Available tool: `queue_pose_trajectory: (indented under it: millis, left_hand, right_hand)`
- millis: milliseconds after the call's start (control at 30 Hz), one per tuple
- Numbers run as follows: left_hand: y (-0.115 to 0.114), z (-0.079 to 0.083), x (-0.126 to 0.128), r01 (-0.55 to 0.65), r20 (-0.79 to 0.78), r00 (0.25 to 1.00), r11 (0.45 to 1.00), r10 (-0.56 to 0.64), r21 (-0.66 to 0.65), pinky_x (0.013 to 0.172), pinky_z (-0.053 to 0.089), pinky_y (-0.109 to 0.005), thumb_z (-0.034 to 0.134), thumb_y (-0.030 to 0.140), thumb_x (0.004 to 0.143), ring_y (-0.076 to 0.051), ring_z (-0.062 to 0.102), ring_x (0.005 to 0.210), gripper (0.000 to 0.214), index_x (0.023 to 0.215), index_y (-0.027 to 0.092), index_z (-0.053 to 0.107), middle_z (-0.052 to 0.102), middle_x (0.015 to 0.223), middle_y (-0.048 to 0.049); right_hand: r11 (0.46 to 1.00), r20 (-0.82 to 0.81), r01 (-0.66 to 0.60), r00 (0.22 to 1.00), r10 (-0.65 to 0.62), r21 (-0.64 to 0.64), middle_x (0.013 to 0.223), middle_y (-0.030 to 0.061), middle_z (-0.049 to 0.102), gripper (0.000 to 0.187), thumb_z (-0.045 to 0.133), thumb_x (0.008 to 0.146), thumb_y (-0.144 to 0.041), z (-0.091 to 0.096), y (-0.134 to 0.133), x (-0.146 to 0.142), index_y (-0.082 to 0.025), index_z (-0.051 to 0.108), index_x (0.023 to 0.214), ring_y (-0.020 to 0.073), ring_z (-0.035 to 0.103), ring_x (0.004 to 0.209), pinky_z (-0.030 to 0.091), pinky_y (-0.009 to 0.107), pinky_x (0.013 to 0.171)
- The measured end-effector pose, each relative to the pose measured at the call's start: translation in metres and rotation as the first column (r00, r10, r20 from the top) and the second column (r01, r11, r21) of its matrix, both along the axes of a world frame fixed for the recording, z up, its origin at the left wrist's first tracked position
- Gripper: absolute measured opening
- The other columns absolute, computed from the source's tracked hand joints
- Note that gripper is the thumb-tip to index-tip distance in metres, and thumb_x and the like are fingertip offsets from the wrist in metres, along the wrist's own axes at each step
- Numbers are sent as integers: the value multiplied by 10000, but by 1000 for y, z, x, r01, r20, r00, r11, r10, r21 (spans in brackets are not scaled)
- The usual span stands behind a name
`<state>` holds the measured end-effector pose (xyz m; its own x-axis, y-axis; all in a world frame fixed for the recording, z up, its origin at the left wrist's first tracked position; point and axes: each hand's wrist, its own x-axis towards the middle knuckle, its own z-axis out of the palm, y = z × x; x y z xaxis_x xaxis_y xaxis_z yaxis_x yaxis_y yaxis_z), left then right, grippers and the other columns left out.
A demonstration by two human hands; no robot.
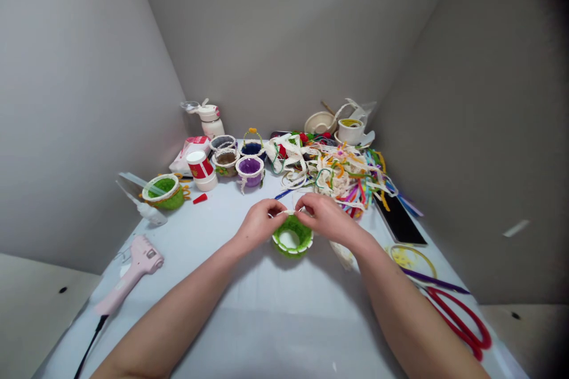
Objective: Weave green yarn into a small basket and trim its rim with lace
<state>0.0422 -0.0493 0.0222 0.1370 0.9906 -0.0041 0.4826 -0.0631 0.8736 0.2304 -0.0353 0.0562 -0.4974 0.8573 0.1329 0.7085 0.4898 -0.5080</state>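
The left hand (260,224) and the right hand (326,217) were each closed in a pinch on a strip of white lace trim (288,212) at the far rim of the small green basket (292,238), which sat directly between the two hands. Its wall appeared fully wrapped in green with a white edge around the open mouth. The wrapping was therefore judged complete and the edging in progress, and no handle was fitted, unlike the blue basket (252,145) beyond the left hand.

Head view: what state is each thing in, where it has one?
Green basket, upright, rim pinched by both hands
Left hand, pinching the rim
Right hand, pinching the rim
Glue gun, lying on its side, corded
Phone, face up, screen dark
Bottle, lid flipped open
Scissors, lying flat
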Motion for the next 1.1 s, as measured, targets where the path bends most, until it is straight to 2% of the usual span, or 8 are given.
queue_pose_trajectory:
  millis: [233,533,733,800,867,967,1033,1100]
  left_hand:
    - [1,3,1,-20,-24,1000,1000,20,-10,716,488,-271,627,256,770,-173,635,773,141,812,139,693,706,841,-61]
    - [-1,5,1,5,-29,1000,1000,-5,-21,693,479,-266,630,255,778,-170,630,760,135,809,141,696,709,832,-58]
    - [6,9,-8,193,-125,975,979,-183,69,761,470,-275,631,281,804,-177,617,829,139,830,164,702,689,884,-47]
    - [10,17,-9,305,-194,940,946,-281,106,783,461,-272,612,249,822,-176,611,854,119,841,169,699,677,899,-43]
    - [15,27,-8,452,-272,873,882,-406,134,792,456,-268,593,204,835,-173,604,860,108,842,166,693,661,895,-43]
    - [25,40,-5,687,-355,706,715,-613,130,807,454,-260,577,177,859,-167,593,866,113,865,156,688,645,908,-53]
    - [32,43,-2,757,-382,633,641,-673,125,806,453,-251,576,166,864,-158,587,853,111,874,152,687,637,921,-57]
    - [37,42,1,776,-390,610,618,-690,123,807,451,-244,584,158,860,-152,585,847,102,884,155,684,635,930,-54]
  right_hand:
    - [1000,-14,0,1000,0,-4,678,-10,563,112,560,809,-188,-4,1,1,-168,670,816,113,451,629,286,231,612]
    - [996,-45,14,999,-18,-88,630,-22,537,129,546,776,-191,2,-1,1,-166,672,782,100,426,584,279,221,578]
    - [967,-44,-28,999,18,-253,600,-28,519,158,545,800,-270,6,-4,6,-157,639,739,94,410,559,273,215,525]
    - [945,-51,-55,998,41,-321,610,-29,524,183,557,808,-310,6,-6,8,-157,616,729,94,415,565,282,213,520]
    - [916,-65,-99,995,80,-388,617,-31,525,220,568,818,-351,6,-7,11,-156,605,724,94,415,569,292,213,521]
    - [886,-129,-162,985,117,-435,635,-31,526,274,569,845,-408,6,-9,21,-155,630,763,96,422,583,305,213,530]
    - [911,-185,-149,979,82,-386,635,-36,510,246,565,864,-386,6,-11,28,-160,654,827,97,416,583,307,213,536]
    - [956,-231,-113,972,50,-271,632,-39,496,169,557,873,-292,6,-14,34,-171,674,880,98,411,580,312,214,549]
